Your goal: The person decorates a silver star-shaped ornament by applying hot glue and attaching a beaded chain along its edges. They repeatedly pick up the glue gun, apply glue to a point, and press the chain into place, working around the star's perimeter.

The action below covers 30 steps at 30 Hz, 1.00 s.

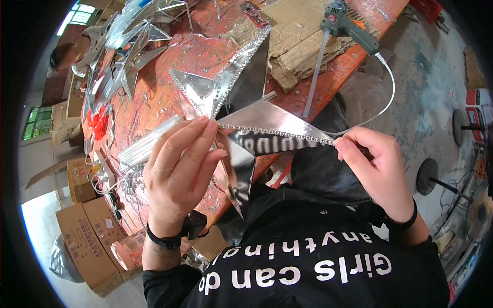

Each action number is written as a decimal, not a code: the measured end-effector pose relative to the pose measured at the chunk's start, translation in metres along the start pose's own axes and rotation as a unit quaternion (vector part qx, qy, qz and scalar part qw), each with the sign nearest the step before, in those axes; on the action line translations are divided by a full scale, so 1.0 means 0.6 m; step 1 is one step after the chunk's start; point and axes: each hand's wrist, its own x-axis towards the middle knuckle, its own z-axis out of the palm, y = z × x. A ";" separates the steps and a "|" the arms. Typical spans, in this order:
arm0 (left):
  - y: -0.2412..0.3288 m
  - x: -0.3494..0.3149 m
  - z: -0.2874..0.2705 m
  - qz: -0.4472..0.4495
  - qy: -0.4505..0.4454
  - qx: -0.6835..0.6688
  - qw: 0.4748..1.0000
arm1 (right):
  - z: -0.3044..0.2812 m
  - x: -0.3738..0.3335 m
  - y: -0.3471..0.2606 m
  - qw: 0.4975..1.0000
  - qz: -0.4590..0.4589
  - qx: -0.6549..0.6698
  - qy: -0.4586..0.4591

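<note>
A mirror-silver five-pointed star (275,115) with raised ridges is held up in front of me over the table edge. Silver bead chain (277,132) runs along the ridge of the arm that points right, and more beading lines other ridges. My left hand (179,159) is closed at the star's middle, its fingertips pressed at the inner end of the chain. At the tip of the right-hand arm, my right hand (375,161) pinches the chain's outer end between thumb and finger. Its other fingers are curled and partly hidden.
The red table (154,87) bears several silver star pieces (123,56) at far left, clear glue sticks (149,141) beside my left hand, and flattened cardboard (292,51). A corded glue gun (349,28) lies at the right edge. Cardboard boxes (90,241) stand lower left.
</note>
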 end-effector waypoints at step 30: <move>0.003 -0.004 0.011 -0.013 0.011 -0.011 1.000 | 0.003 0.005 0.012 0.996 0.025 0.082 -0.040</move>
